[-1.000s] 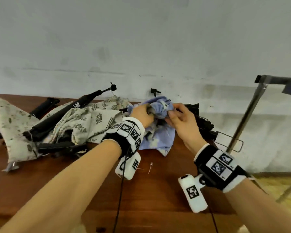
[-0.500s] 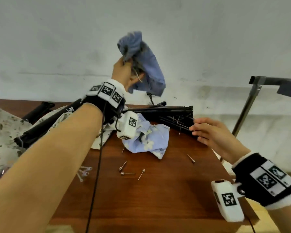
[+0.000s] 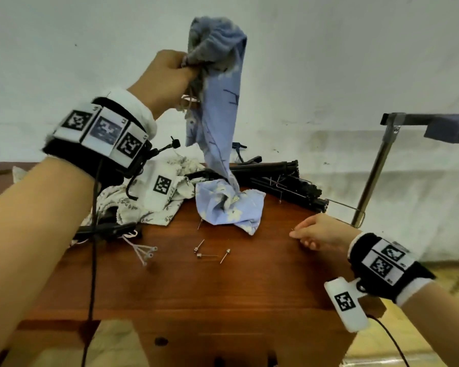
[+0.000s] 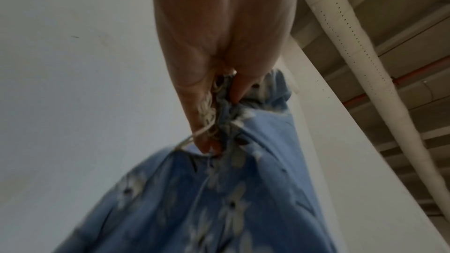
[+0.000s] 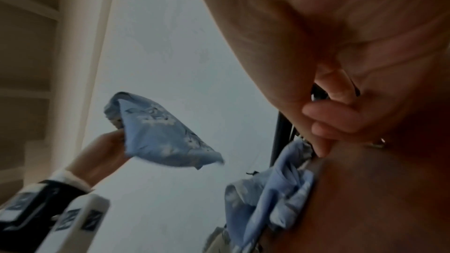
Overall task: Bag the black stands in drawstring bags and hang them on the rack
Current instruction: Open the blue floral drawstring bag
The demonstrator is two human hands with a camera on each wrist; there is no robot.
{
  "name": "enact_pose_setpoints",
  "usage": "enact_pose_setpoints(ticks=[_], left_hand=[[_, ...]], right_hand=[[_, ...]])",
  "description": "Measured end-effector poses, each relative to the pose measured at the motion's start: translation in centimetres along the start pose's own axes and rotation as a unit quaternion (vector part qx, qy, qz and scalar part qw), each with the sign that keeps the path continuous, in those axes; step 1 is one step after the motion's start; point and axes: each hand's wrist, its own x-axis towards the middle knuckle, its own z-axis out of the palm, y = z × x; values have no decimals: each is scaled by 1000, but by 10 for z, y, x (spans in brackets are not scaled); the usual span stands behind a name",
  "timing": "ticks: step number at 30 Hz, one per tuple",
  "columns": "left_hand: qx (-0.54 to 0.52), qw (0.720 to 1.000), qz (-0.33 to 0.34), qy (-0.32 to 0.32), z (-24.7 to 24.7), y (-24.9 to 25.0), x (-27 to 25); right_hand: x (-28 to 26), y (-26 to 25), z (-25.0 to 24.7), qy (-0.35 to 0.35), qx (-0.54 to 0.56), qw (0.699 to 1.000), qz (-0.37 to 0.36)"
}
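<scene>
My left hand is raised high and grips a blue floral drawstring bag by its gathered mouth, cord bunched in the fist. The bag hangs down to a second blue bag crumpled on the wooden table. A folded black stand lies behind it. Another black stand lies at the left, partly under a beige leaf-print bag. My right hand is low at the table's right edge, fingers curled, pinching what looks like a thin metal pin.
Three loose metal pins and a bunch of white-tipped cords lie mid-table. The metal rack stands at the right beyond the table, with a grey-blue bag on its top bar. A white wall is behind.
My left hand has lifted the blue bag from the table to high in the air. My right hand let go of it, touched the black stand, then dropped to the table's right side.
</scene>
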Motion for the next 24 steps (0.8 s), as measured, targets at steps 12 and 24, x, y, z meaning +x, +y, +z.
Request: enact_pose_setpoints(ticks=[12, 24], left_hand=[[30, 977, 33, -206, 12, 22, -101], [12, 887, 94, -451, 52, 11, -171]], right_hand=[[-3, -11, 6, 22, -199, 979, -31], [-181, -54, -26, -115, 188, 925, -308]])
